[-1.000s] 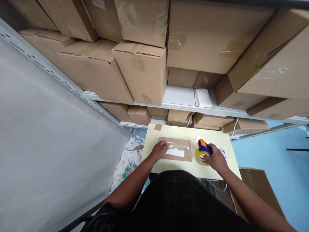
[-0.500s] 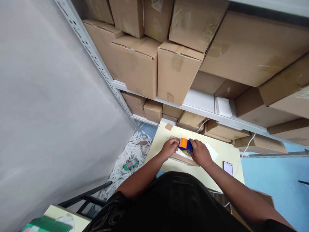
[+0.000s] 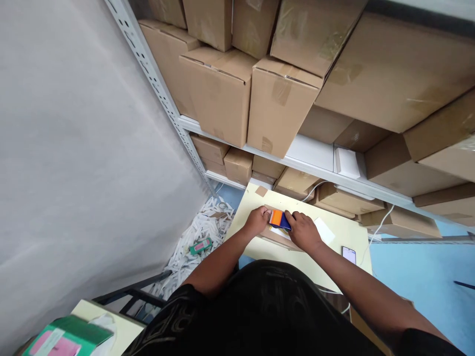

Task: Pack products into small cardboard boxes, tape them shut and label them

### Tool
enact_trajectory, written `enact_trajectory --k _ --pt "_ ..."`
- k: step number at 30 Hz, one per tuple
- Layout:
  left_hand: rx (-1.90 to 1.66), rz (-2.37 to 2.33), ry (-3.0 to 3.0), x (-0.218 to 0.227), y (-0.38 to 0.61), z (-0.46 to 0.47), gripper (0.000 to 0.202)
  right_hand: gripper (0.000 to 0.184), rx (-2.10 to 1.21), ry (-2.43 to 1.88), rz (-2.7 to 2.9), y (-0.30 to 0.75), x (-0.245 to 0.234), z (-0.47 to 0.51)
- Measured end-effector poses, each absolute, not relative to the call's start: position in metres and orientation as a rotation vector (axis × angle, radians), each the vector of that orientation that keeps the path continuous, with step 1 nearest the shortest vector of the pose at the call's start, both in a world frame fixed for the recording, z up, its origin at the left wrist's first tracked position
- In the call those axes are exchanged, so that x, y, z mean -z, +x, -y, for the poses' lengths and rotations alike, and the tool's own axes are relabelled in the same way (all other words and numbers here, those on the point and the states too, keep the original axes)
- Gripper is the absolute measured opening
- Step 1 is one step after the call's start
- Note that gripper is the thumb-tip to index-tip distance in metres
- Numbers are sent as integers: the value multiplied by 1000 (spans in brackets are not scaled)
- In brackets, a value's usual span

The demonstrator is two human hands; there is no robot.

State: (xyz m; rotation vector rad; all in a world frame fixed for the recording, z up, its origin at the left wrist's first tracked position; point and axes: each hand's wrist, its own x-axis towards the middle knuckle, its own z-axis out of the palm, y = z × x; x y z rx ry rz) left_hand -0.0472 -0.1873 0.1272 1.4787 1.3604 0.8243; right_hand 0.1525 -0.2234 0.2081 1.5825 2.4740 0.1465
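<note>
An orange and blue tape dispenser (image 3: pixel 279 218) is in my right hand (image 3: pixel 303 231), which wraps round its blue end. The dispenser lies low over a small cardboard box (image 3: pixel 279 240) with a white patch on top. My left hand (image 3: pixel 256 221) is closed at the box's left end, close to the dispenser's orange end. Whatever its curled fingers pinch is hidden. Both hands are over a pale yellow table (image 3: pixel 243 207).
On the table are a white sheet (image 3: pixel 324 231), a phone (image 3: pixel 349 255) and a brown cardboard scrap (image 3: pixel 261 191). Shelves of cardboard boxes (image 3: pixel 218 94) rise behind. White paper scraps (image 3: pixel 208 225) cover the floor at left, beside a grey wall (image 3: pixel 92 148). A green box (image 3: pixel 67 336) sits lower left.
The tape dispenser has moved left and down against the box in my right hand. My left hand has shifted slightly onto the box's left end. The view has tilted a little.
</note>
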Motion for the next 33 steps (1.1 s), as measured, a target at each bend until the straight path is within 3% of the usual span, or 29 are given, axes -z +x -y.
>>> enact_trajectory --k 8,14,23,26,28,33 --pt "-881 -1553 1578 -132 -86 174 28 62 -211 1551 -2443 158 -226 213" --pt "-758 -1690 1533 -92 -122 166 29 62 -231 1539 -2371 192 -222 216" --pt "-550 -1721 1489 -43 -75 186 28 61 -253 1516 -2362 185 -206 225" --pt "-474 -1765 1450 -44 -73 183 33 59 -250 1511 -2370 184 -205 225" --pt "-469 -1785 1448 -50 -77 181 47 59 -245 1514 -2375 184 -204 226" --pt "-788 -1523 1965 -81 -79 194 53 54 -257 1522 -2405 183 -201 227"
